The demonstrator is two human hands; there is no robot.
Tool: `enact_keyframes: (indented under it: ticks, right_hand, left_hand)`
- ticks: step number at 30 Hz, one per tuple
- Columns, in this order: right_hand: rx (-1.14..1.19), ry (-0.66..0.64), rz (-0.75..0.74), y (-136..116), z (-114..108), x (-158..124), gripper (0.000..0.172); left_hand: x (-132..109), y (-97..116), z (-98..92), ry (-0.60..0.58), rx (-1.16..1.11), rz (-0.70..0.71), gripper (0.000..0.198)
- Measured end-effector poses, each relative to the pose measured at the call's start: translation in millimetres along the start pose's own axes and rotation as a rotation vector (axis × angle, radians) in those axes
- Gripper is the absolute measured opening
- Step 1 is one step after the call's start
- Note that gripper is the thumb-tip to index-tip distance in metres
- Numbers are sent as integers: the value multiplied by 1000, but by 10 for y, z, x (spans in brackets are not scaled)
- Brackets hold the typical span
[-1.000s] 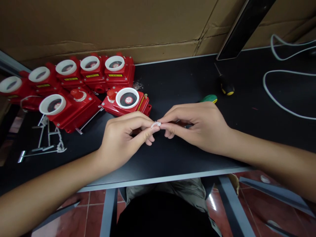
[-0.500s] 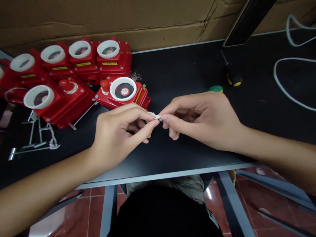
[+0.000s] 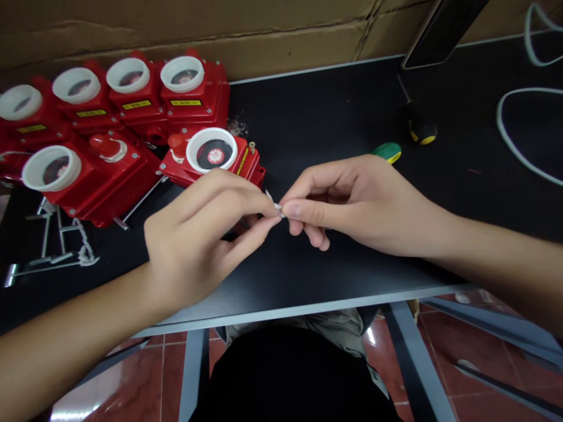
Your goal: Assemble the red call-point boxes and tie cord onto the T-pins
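Between my two hands, over the front of the black table, is a small white twisted string-like piece point(image 3: 278, 208). My left hand point(image 3: 211, 234) pinches its left side with thumb and forefinger. From the right, my right hand point(image 3: 352, 205) pinches the same piece, and the fingertips of both hands nearly meet. Most of the piece is hidden by the fingers. Just behind my left hand sits a red device point(image 3: 253, 167) with a round white-rimmed window and a red knob.
Several more red devices point(image 3: 118, 187) fill the left side. Metal rods with white string point(image 3: 85, 252) lie front left. A green-handled tool point(image 3: 387, 152), a black-and-yellow screwdriver point(image 3: 422, 129) and a white cable point(image 3: 512, 140) are at the right. Cardboard point(image 3: 285, 53) stands behind.
The view has shifted slightly, so the red devices appear farther left and higher. My left hand has turned, its back more upward, and less of the white piece shows between the fingertips.
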State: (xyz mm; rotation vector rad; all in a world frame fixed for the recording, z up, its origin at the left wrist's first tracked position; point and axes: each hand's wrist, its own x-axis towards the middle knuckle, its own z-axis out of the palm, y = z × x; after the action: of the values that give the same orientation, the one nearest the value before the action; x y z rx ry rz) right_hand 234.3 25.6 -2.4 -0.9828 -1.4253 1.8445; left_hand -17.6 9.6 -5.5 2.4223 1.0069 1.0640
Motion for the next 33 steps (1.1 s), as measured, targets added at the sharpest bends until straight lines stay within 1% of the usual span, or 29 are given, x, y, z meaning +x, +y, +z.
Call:
enact_keyframes:
  ticks: [4,8,11,15,16,20,22,26,29,33]
  right_hand:
    - [67,-14,59,12,-4,23,28]
    - [101,-17,71,6,3,31,26]
    - [80,-12,58,3,11,23,25]
    - [-3,3,27,12,12,1,25]
    - [-27,4,23,15,10,-4,25]
    - [-118,3,-19,25,4,-15,24]
    - [-143,1,-30,26,4,-16,24]
    - [-122,-9,-13,24,6,-13,22]
    - [-75,-7,8,24,8,-7,21]
    - [-92,-9,-7,23,24,-16,21]
  left_hand:
    - [15,7,-11,-29,-43,-41,8]
    - [7,0,-33,-56,-60,-37,8]
    - [-3,3,-57,-73,-42,-19,11]
    - [-8,12,-52,-68,-30,5,18]
    - [-5,14,-46,-68,-45,-7,17]
    - [8,24,-27,-91,-138,-139,11]
    - [6,24,-25,-96,-154,-167,11]
    - [-8,6,-29,-93,-97,-103,15]
    - [-16,-13,-33,-99,-43,-54,14]
    - [-20,-10,-33,-109,-31,-38,13]
